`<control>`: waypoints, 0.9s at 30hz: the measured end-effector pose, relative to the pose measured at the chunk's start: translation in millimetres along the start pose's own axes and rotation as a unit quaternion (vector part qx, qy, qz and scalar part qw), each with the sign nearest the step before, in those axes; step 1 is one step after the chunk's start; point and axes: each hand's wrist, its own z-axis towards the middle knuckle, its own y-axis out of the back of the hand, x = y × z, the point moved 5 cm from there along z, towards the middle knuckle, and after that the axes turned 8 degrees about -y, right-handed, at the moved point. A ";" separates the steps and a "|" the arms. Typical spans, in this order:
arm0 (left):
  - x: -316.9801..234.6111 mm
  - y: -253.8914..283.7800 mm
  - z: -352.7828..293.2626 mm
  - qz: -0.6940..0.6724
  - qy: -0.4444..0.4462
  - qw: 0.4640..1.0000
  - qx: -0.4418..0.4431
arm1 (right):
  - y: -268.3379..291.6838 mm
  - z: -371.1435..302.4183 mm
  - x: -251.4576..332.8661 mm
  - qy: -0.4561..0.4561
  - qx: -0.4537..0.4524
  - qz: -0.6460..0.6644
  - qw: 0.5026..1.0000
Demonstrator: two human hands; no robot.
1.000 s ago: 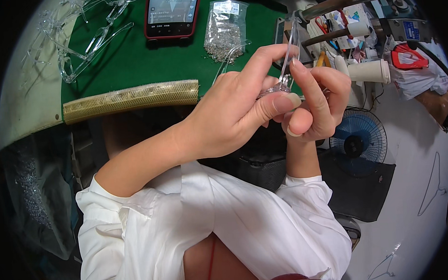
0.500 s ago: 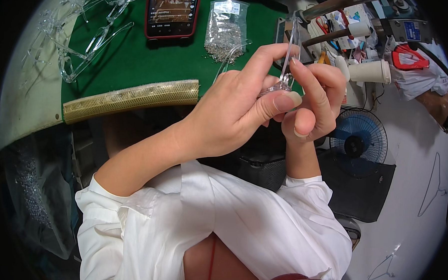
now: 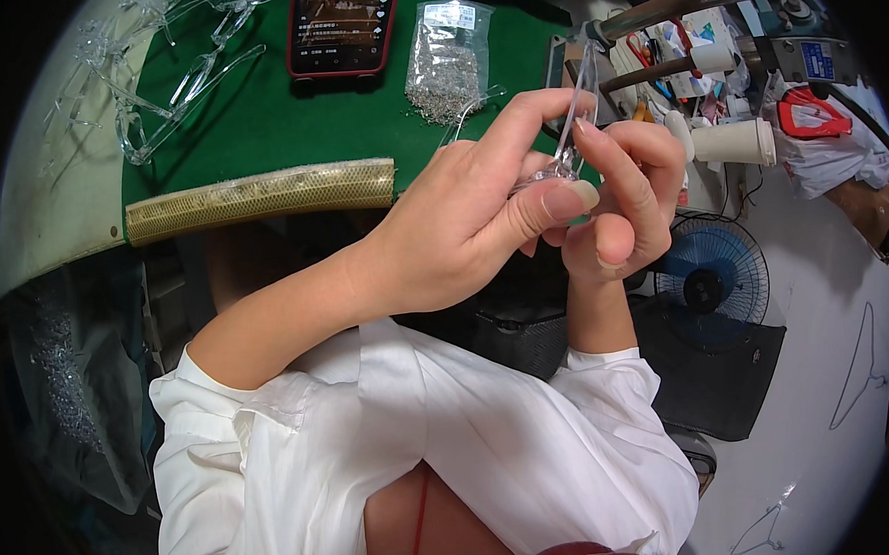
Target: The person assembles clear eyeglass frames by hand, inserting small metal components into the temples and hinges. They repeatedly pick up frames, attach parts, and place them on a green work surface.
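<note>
A clear plastic eyeglass frame [image 3: 557, 170] is pinched between the thumb and fingers of my left hand [image 3: 452, 218], above the table's near edge. One temple [image 3: 583, 93] stands up between my hands. The other [image 3: 465, 115] reaches out behind my left hand, toward the bag of small metal parts. My right hand [image 3: 629, 185] is closed at the frame's right side, its index fingertip against the upright temple and its thumb bent below. Both palms hide part of the frame, and whether a tiny part sits in my right fingers is not visible.
On the green table mat [image 3: 249, 127] lie more clear eyeglass frames [image 3: 174, 106], a phone [image 3: 343, 34] and a clear bag of small metal parts [image 3: 445, 64]. A gold mesh strip [image 3: 263, 199] lines the front edge. At right are a machine [image 3: 792, 49], white cup [image 3: 741, 143] and fan [image 3: 708, 286].
My right thumb has shifted slightly up and right. The temple behind my left hand has swung a little to the right. The phone's picture has changed.
</note>
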 end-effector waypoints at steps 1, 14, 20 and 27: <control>0.4 -0.2 -0.4 -0.004 0.000 1.000 -0.003 | -0.2 -0.7 -0.6 0.002 0.000 0.004 1.000; 0.7 2.4 -2.4 0.005 0.021 1.000 0.004 | -0.7 -4.0 -0.2 -0.037 -0.019 -0.011 0.999; -0.9 4.3 -0.5 0.014 0.000 1.000 -0.001 | -0.8 -6.3 12.2 0.044 -0.016 -0.050 0.998; -2.0 4.7 -1.4 0.011 -0.002 1.000 -0.007 | -0.7 -7.6 9.1 0.032 -0.014 -0.064 0.997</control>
